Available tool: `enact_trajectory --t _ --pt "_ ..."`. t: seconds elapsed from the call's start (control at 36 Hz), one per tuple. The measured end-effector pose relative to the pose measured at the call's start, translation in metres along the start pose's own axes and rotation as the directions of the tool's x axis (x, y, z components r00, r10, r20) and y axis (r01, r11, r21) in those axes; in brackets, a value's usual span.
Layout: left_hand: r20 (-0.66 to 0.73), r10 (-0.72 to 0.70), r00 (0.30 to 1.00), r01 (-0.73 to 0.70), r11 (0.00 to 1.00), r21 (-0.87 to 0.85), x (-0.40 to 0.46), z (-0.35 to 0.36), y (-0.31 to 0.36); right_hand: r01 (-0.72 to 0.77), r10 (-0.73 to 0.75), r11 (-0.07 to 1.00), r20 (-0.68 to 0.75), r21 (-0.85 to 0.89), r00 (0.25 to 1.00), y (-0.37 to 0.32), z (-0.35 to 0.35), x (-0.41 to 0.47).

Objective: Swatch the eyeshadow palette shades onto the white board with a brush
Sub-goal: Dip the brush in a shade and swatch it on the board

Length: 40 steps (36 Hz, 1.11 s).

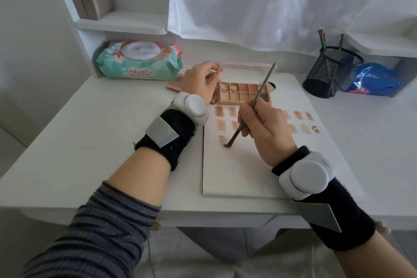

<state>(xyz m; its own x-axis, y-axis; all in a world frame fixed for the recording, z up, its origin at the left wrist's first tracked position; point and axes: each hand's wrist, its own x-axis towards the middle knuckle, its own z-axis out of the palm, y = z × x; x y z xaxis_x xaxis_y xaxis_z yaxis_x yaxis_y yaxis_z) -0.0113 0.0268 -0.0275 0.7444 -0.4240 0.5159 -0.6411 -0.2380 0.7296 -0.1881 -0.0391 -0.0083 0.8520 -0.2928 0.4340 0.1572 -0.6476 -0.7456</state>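
The brush [249, 106] lies on a slant, its long axis running from the upper right down to the lower left: the thin handle end points up and away toward the palette lid, and the bristle tip points down at the white board [237, 171], touching it at the lower end of a fresh tan smear. The right hand [266, 128] grips the brush about midway along its shaft, fingers curled around it, with the knuckles toward the camera (so the fingertips themselves are hidden).

The eyeshadow palette [243, 93] sits open at the far edge of the board, its long side running left to right and its lid standing up behind it. The brush shaft crosses in front of its right-hand pans, and the left hand [199, 81] covers its left end. That hand's fingers are curled, pinching a small pale thing near the lid's corner; what it is cannot be made out.

Two rows of beige and pink swatches [225, 117] run across the board below the palette; the right hand blocks the middle of both rows. The board lies flat on the white desk [101, 119], its near right corner hidden behind the right wrist strap.
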Motion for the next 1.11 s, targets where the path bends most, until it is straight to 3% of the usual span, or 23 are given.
enact_trajectory --t 0.19,1.0,1.11 --pt "-0.018 0.028 0.999 -0.028 0.999 0.016 0.001 -0.001 0.000 -0.033 0.032 0.999 -0.043 -0.006 0.999 0.002 0.001 0.003" --pt "-0.001 -0.025 1.000 0.025 1.000 0.006 0.000 -0.001 0.002 -0.017 0.017 0.999 0.009 0.046 1.000 0.000 -0.002 0.001" --pt "-0.007 -0.017 1.000 0.017 1.000 0.009 -0.002 -0.002 0.003 -0.006 0.040 0.983 -0.179 0.184 0.983 0.002 -0.010 0.014"
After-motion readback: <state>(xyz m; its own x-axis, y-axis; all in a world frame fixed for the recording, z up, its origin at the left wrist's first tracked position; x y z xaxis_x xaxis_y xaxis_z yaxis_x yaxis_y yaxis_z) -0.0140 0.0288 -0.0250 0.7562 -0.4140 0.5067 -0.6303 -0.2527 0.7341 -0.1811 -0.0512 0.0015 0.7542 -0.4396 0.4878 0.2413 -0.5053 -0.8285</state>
